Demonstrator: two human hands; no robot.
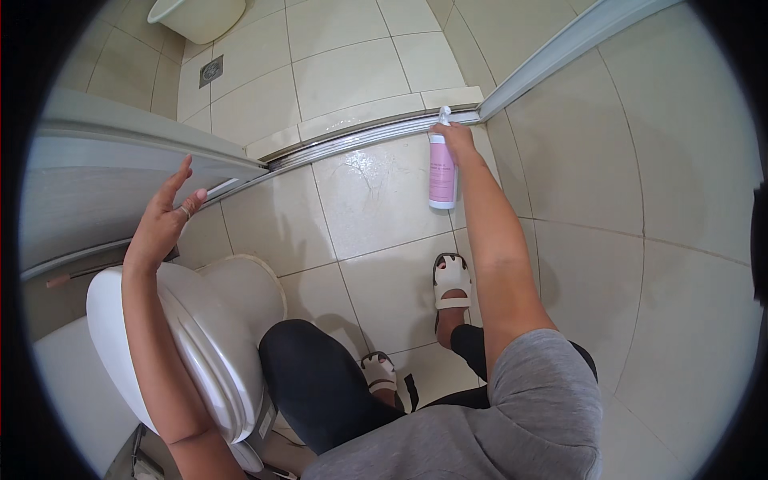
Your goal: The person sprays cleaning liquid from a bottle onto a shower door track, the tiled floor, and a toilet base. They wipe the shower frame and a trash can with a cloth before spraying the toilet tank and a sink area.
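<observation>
My right hand [457, 141] grips the neck of a white spray bottle [442, 174] with a pink label that bears writing. The bottle is upright in the picture, near the right end of the metal sliding-door track [372, 137]; whether its base touches the floor I cannot tell. My left hand [171, 201], with a ring on one finger, is raised with its fingers apart and holds nothing. It appears in front of the sliding door panel [108, 174], above the white toilet [204, 348]. Wet, shiny marks show on the floor tile [366, 192] between my hands.
Behind the track runs a low tiled curb [342, 119]. Beyond it are a square floor drain [211, 72] and a cream plastic tub [201, 18]. A tiled wall [582, 150] stands at the right. My sandalled feet are on the floor, beside the toilet.
</observation>
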